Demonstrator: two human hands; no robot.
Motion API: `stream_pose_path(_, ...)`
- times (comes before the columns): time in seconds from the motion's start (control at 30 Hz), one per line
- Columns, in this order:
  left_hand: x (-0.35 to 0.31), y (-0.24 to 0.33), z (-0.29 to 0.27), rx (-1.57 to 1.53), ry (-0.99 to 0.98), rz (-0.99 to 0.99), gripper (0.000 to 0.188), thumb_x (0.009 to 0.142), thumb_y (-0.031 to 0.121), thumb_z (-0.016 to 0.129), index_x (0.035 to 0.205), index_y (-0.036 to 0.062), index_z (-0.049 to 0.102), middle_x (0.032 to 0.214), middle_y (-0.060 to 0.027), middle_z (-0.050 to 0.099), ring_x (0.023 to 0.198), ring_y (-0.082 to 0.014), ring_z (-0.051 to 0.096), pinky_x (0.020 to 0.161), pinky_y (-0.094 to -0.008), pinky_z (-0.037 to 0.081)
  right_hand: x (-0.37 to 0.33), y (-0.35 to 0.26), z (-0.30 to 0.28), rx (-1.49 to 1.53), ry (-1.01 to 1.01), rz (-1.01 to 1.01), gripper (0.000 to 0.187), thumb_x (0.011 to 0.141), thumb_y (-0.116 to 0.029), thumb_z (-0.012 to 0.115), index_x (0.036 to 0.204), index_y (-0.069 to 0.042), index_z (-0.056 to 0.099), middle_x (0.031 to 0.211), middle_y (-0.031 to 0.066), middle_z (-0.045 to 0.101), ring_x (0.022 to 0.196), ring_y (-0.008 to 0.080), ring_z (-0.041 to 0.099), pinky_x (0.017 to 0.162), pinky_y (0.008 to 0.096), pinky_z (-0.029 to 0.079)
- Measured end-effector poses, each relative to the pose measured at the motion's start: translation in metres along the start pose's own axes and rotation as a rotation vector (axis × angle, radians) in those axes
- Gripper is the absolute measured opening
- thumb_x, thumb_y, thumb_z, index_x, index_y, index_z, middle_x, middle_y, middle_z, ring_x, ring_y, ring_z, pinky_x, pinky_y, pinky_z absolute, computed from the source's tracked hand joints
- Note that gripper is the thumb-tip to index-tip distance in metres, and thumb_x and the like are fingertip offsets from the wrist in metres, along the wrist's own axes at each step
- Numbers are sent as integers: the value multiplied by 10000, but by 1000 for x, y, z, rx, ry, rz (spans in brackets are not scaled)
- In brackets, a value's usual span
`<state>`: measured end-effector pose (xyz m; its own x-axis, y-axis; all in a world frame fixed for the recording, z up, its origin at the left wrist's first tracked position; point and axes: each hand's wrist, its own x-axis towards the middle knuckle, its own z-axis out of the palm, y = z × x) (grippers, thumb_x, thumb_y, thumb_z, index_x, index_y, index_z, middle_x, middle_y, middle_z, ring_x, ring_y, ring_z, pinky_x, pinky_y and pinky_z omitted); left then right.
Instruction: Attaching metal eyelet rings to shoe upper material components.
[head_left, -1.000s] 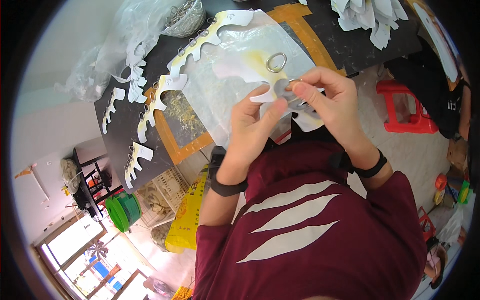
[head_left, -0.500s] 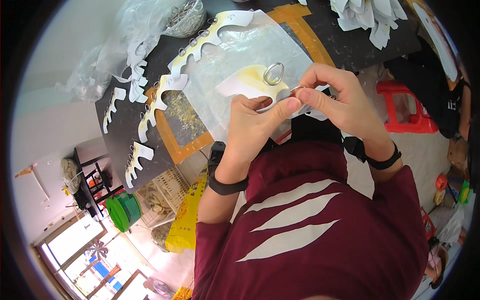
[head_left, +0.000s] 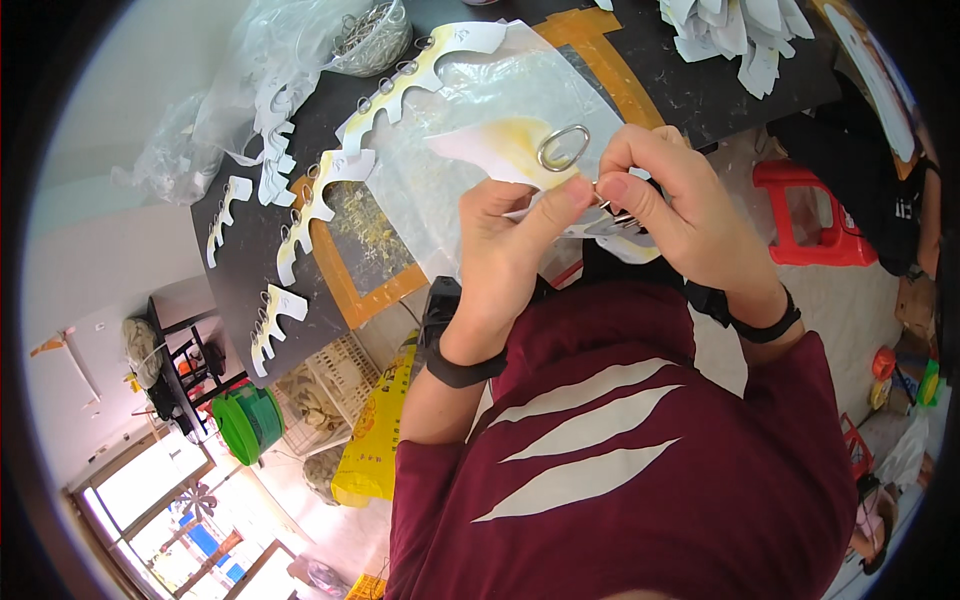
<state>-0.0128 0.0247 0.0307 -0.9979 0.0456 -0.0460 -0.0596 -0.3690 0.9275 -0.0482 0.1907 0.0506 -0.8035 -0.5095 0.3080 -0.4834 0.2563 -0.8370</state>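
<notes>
Head view. Left hand [head_left: 505, 245] is seen at picture centre, fingers closed, thumb tip pinched against a white card cut-out [head_left: 500, 150] with a yellowish patch; the card is clamped between thumb and fingers. Right hand [head_left: 680, 215] is placed at 3 o'clock of the left hand, touching it at the fingertips; its fingers are closed on a small metal clip [head_left: 618, 215], only partly visible under the fingers. An oval metal ring [head_left: 563, 147] is threaded through the card, at 12 o'clock of the left thumb. Both wrists carry dark bands.

Card and ring are held above the near edge of a black table [head_left: 700, 85], over a clear plastic sheet [head_left: 440, 180]. At 10 o'clock of the hands, long white scalloped card strips [head_left: 420, 70] fitted with rings are laid on the table. Smaller card pieces [head_left: 275, 320] are noted at 9 o'clock, near the table's left edge. A clear bag of metal rings [head_left: 370, 35] is recorded at 11 o'clock, at the far table side. A heap of white cut-outs [head_left: 740, 35] lies at 1 o'clock. A red plastic stool [head_left: 810, 215] stands at 3 o'clock, on the floor. A green bucket [head_left: 250, 420] is seen at 8 o'clock, well apart.
</notes>
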Motion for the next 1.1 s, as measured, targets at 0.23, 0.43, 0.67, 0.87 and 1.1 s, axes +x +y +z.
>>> stream_pose_path(0.23, 2, -4, 3, -154, 49, 11, 170, 815, 122, 661, 867, -40, 651, 822, -84, 656, 742, -92, 590, 686, -231, 451, -7, 1, 9, -69, 92, 36, 109, 850, -154, 540, 797, -60, 555, 719, 44, 579, 666, 206, 522, 680, 284, 319)
stream_pose_path(0.43, 7, -12, -11, 34, -51, -140, 222, 833, 174, 651, 844, -48, 650, 760, -54, 648, 676, -70, 564, 594, -223, 448, -6, 4, 7, 194, 93, 191, 169, 853, -145, 531, 754, -8, 535, 618, 80, 542, 545, 192, 492, 551, 292, 361)
stream_pose_path(0.67, 5, -12, -11, 272, -128, 83, 220, 853, 180, 630, 884, -37, 647, 711, -4, 621, 641, -51, 521, 568, -203, 417, -7, 7, 4, 189, 45, 147, 203, 865, -158, 524, 747, 8, 520, 593, 66, 500, 536, 135, 446, 515, 258, 355)
stream_pose_path(0.87, -4, -24, -7, -104, -71, -47, 196, 870, 196, 612, 860, 1, 636, 652, 15, 558, 509, -21, 423, 431, -194, 321, -9, 21, 11, 764, -94, 332, 237, 916, -225, 489, 766, -41, 502, 687, -30, 456, 636, 57, 416, 576, 217, 345)
stream_pose_path(1.1, -1, -31, -11, -93, 35, -166, 278, 879, 294, 597, 829, 22, 567, 625, 59, 456, 505, -2, 355, 412, -193, 277, -11, 26, 17, 839, 16, 392, 239, 918, -227, 500, 752, -56, 490, 675, -38, 449, 620, 39, 393, 560, 197, 328)
